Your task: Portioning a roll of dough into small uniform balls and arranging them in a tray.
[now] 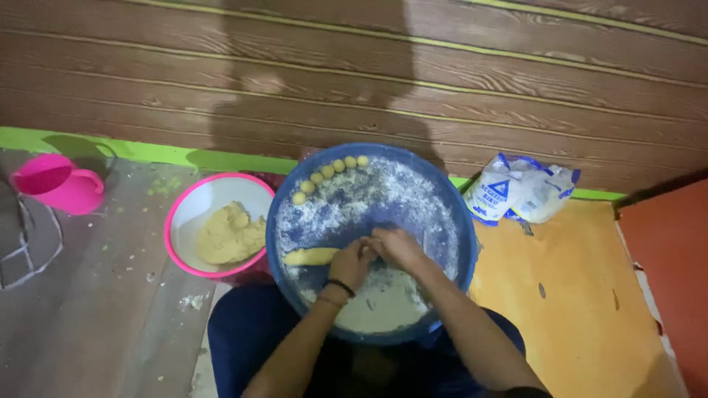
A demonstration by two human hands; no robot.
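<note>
Two hands meet over the flour-dusted blue tray (450,221): the left hand (352,262) has its fingers closed on the end of a yellow dough roll (310,256) lying in the flour, and the right hand (398,247) curls against it, its grip hidden. Too hard a pinch could tear the roll unevenly. Further left, a pink jug (63,184) stands, contents unseen; the pink-rimmed bowl (181,214) holds a dough lump (228,234); six dough balls (328,172) line the tray's far edge.

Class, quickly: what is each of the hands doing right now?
Left hand: curled on the end of the yellow dough roll over the floured round blue tray.
Right hand: closed against the left; contents cannot be told.
</note>
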